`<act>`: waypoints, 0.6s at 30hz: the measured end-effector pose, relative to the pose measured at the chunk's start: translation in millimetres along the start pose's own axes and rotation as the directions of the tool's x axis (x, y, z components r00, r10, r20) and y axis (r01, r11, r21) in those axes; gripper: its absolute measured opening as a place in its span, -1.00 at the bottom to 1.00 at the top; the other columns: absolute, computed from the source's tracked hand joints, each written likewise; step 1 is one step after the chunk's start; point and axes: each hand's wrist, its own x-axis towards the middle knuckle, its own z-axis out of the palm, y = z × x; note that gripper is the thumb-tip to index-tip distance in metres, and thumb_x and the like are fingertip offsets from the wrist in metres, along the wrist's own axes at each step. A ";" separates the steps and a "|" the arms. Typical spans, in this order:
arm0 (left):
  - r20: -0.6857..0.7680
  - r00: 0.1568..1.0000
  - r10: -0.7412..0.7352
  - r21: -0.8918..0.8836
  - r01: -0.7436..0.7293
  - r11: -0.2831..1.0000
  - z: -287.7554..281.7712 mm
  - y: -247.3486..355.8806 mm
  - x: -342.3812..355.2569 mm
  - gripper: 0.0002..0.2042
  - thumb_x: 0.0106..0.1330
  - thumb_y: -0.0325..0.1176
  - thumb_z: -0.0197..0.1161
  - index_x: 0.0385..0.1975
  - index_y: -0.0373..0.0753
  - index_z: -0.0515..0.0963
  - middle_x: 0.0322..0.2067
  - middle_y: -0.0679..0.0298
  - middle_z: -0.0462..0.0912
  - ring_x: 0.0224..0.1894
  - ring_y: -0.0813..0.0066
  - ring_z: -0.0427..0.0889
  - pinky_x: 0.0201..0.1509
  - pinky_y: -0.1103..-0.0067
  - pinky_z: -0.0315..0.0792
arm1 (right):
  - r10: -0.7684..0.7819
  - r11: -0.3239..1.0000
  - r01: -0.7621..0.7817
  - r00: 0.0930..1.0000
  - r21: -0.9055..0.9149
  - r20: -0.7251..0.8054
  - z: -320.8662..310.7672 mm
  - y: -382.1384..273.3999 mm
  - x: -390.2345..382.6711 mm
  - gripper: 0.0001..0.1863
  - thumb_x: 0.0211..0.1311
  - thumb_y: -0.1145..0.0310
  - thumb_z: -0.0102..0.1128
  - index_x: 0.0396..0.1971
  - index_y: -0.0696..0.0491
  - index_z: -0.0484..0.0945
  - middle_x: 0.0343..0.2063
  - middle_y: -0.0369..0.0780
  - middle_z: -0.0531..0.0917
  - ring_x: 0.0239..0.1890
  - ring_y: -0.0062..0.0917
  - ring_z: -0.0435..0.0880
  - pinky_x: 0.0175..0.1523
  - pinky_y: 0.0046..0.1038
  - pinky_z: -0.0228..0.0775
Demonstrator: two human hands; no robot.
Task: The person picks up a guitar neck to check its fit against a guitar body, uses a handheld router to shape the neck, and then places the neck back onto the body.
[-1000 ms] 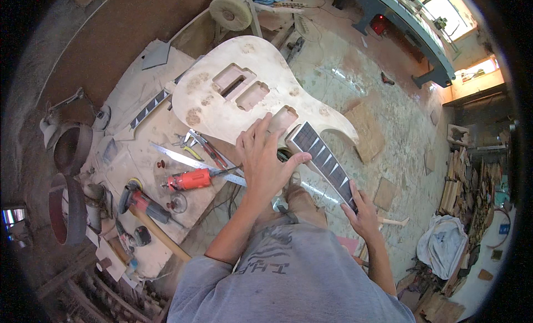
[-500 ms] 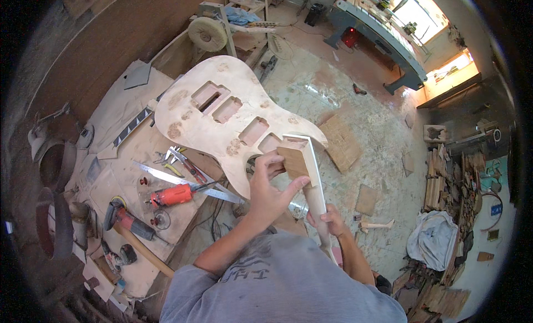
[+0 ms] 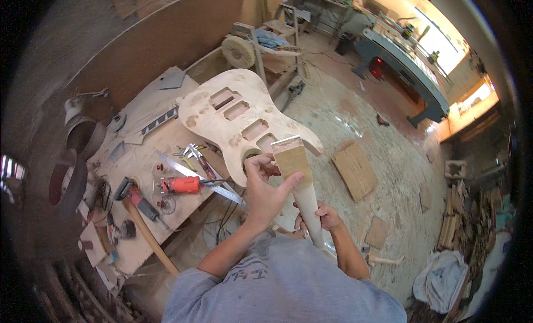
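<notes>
A pale guitar neck (image 3: 307,203) is tilted up in front of my chest, with a brownish squared heel (image 3: 292,163) at its upper end. My left hand (image 3: 265,192) grips that heel, thumb on its broad face and fingers curled at its left edge. Lower down, my right hand (image 3: 326,217) wraps round the narrower part of the neck. Just beyond the heel lies an unfinished wooden guitar body (image 3: 219,126) with routed cavities and darker patches. The heel and left hand cover part of its near end. The neck's lower end is hidden by my shirt.
On the workbench (image 3: 141,173) at left lie a red power tool (image 3: 183,184), an angle grinder (image 3: 143,203), a metal ruler (image 3: 194,173) and calipers (image 3: 198,156). Boards (image 3: 355,170) lie on the floor. A large machine (image 3: 402,70) stands at far right; stacked wood (image 3: 452,217) lines the right side.
The guitar neck has turned in my hands: its edge showed before, and now its broad face does. Surroundings have shifted in view as my head moved. Both hands still hold the neck.
</notes>
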 end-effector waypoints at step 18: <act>-0.238 0.971 0.012 0.072 0.005 0.997 -12.9 8.6 -114.5 -0.56 0.43 -0.01 0.32 0.01 -0.29 0.53 -0.17 0.20 0.72 -0.13 0.41 0.73 -0.03 0.43 0.63 | -0.391 0.316 0.193 0.919 -0.929 0.058 14.0 -130.6 36.9 -0.64 0.24 0.31 0.38 0.01 0.14 0.68 -0.26 -0.20 0.77 -0.25 -0.47 0.72 -0.10 -0.42 0.52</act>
